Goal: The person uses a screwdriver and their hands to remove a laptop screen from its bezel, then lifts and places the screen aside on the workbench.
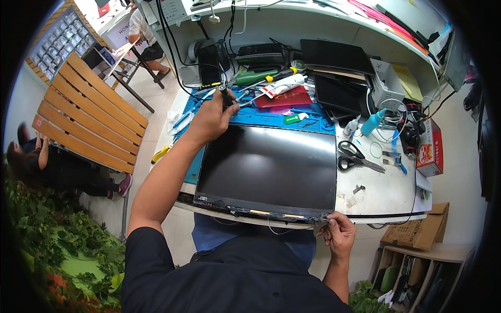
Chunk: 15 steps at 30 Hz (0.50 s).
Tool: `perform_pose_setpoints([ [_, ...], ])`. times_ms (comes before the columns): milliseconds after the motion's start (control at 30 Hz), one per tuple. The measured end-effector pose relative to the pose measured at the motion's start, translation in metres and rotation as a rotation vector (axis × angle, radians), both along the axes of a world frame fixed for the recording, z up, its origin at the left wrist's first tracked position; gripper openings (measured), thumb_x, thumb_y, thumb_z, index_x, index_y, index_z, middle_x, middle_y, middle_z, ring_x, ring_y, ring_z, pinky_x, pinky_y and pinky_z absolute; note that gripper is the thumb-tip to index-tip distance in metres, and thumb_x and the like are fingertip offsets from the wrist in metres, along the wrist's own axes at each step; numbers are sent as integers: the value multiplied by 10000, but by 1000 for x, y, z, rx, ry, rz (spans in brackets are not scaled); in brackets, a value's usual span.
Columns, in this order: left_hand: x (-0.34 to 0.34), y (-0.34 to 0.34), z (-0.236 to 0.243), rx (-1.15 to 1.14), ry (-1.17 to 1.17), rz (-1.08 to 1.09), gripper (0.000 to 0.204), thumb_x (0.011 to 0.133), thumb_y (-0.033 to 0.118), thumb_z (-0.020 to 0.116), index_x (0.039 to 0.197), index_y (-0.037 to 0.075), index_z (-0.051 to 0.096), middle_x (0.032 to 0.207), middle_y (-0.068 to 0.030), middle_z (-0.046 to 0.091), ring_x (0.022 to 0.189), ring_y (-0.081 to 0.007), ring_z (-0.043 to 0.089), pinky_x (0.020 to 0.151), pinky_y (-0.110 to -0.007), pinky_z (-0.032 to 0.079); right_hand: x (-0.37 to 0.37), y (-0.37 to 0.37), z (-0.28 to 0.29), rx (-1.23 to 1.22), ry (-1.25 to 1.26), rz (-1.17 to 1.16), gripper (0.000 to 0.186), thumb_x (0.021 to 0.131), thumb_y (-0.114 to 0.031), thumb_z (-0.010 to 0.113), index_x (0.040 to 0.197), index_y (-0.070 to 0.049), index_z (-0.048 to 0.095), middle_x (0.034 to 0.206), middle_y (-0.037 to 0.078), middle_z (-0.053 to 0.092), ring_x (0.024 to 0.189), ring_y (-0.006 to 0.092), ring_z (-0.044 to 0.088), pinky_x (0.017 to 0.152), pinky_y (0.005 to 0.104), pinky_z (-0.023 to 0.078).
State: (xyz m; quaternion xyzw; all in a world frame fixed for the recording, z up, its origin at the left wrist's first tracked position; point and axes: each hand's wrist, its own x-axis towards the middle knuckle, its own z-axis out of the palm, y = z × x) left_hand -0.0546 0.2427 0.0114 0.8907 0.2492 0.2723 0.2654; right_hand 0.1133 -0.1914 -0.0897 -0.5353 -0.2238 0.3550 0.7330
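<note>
A dark laptop screen panel (266,169) lies on the bench with a narrow exposed strip (266,212) and a thin cable along its near edge. My left hand (214,112) is raised over the blue mat (323,124) beyond the screen's upper left corner, closed around a black cylindrical tool (225,94) among the scattered tools. My right hand (338,235) is at the screen's near right corner, thumb and finger pinched on a small part there that I cannot make out.
Scissors (350,156), bottles (372,122) and a red box (430,147) lie right of the screen; stacked devices (336,55) stand behind. Left are a wooden slatted panel (88,115), two people (39,161) beside it and another person (143,41) farther back. Cardboard (415,229) leans lower right.
</note>
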Motion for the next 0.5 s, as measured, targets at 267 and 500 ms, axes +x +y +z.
perform_pose_setpoints([
  [267, 16, -6, 13, 17, 56, -65, 163, 1049, 162, 611, 1085, 4, 609, 858, -150, 697, 822, -330, 687, 776, -389, 526, 0, -1, 1, 7, 15, 1, 155, 1035, -108, 689, 1068, 42, 707, 623, 22, 584, 467, 57, 494, 509, 244, 536],
  [500, 29, 3, 14, -25, 35, -80, 259, 1071, 237, 600, 1032, -13, 656, 831, -130, 650, 759, -314, 640, 741, -415, 500, 0, 0, -1, -37, -49, -9, 181, 1044, -169, 687, 1059, 10, 703, 553, -12, 506, 401, 60, 456, 514, 272, 560],
])
